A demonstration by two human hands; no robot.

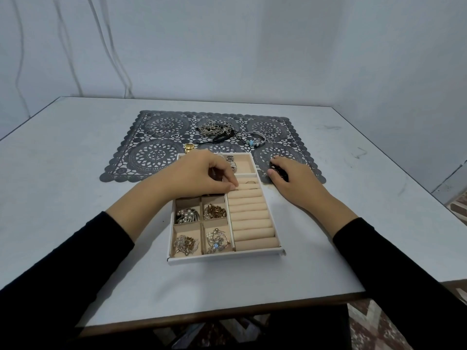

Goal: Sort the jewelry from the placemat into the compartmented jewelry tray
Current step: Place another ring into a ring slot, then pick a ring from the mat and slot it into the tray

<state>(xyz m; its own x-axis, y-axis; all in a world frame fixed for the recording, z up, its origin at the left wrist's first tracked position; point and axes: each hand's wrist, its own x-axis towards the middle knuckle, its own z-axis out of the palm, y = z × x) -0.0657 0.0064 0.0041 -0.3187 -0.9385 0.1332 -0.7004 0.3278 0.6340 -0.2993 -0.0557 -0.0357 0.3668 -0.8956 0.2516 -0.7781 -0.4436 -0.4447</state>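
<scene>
The left hand point(202, 175) is over the tray point(225, 259), fingers curled, thumb and fingertips drawn together right at the far end of the ring rolls point(252, 218). Whether it pinches a ring there is too small to tell. One ring point(250, 182) already sits tucked between the far rolls, just beside those fingertips.

The right hand point(293, 180) lies palm down on the near right corner of the placemat point(156, 152), fingers draped over a small dark piece point(280, 173). Whether it grips that piece or only rests on it cannot be told.

The tray sits on the desk point(75, 198), its far edge overlapping the placemat. Its four small left compartments hold clustered pieces, pearly point(187, 215), gold point(214, 211) and sparkly ones. A watch point(231, 162) lies in the far compartment.

Still on the placemat are loose rings point(161, 130) at far left, a pile of chains point(217, 128) in the middle and a blue-beaded bracelet point(254, 140) to the right.
</scene>
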